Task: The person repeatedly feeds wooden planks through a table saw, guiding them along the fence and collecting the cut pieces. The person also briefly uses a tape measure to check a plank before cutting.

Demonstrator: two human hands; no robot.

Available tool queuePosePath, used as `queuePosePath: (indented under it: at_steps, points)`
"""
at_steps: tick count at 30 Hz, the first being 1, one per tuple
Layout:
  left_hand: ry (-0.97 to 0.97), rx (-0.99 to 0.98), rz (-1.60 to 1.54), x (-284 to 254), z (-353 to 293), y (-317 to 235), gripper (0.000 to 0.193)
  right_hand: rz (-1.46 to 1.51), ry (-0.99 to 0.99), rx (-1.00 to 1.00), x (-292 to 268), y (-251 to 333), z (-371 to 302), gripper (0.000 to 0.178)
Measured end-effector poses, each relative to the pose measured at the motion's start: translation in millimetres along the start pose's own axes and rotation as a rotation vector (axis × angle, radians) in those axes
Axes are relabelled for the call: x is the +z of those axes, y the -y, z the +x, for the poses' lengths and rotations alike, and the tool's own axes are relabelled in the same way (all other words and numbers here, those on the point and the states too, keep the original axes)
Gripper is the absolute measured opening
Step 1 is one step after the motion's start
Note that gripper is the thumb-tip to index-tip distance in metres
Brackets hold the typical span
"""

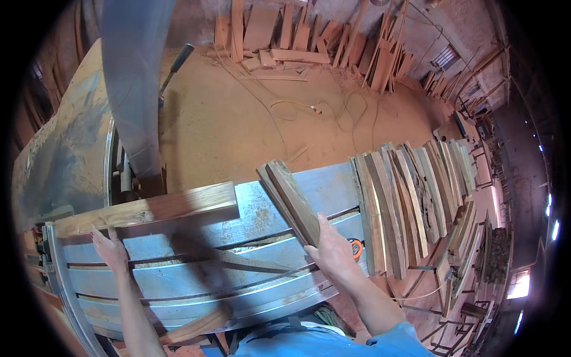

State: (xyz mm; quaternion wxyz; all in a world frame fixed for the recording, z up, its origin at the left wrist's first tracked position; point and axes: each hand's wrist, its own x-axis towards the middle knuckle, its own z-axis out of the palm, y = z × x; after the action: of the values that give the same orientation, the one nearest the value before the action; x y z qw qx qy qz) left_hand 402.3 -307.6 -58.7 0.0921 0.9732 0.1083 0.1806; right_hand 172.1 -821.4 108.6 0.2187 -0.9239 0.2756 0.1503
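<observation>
My left hand [111,249] is open, its fingers spread and touching the near side of a long squared timber [148,208]. That timber lies across the left part of a slatted metal table [196,282]. With my right hand [332,250] I grip the near end of a rough wooden board [291,199], thumb on one side and fingers on the other. A second, narrower board [275,196] lies close along its left side. Beside my right wrist sits an orange and black tape measure [357,249].
A row of rough boards [398,208] lies on the table's right. At the left stand a tall grey metal panel [134,89] and a black-handled lever [178,62]. Hoses [291,102] cross the dusty floor; planks [285,30] lean on the far wall.
</observation>
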Motion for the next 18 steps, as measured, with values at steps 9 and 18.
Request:
queuePosePath:
  at_steps: [9, 18]
  points:
    - [0.003, 0.004, 0.048, 1, 0, 1, 0.082, 0.02, -0.034, -0.05, -5, -4, 2, 0.068]
    - [-0.001, 0.006, 0.05, 13, 5, 12, 0.078, 0.595, 0.308, -0.038, -32, -60, 38, 0.056]
